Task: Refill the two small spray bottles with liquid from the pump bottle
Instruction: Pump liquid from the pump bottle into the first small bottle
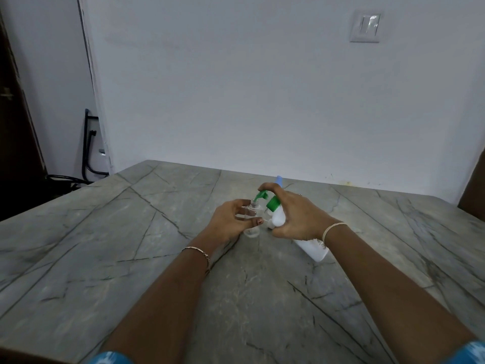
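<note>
Bottles are gripped in both hands at mid-table (157,258). A clear spray bottle (251,231), upright, is pinched by the left hand (228,219). The tilted pump bottle (278,218) is clasped by the right hand (299,216), its nozzle (258,196) at the spray bottle's open mouth.

The right hand (296,216) grips the tilted pump bottle (279,219). Its green nozzle (258,197) sits at the mouth of the clear spray bottle (252,216). The left hand (231,219) holds that bottle.
</note>
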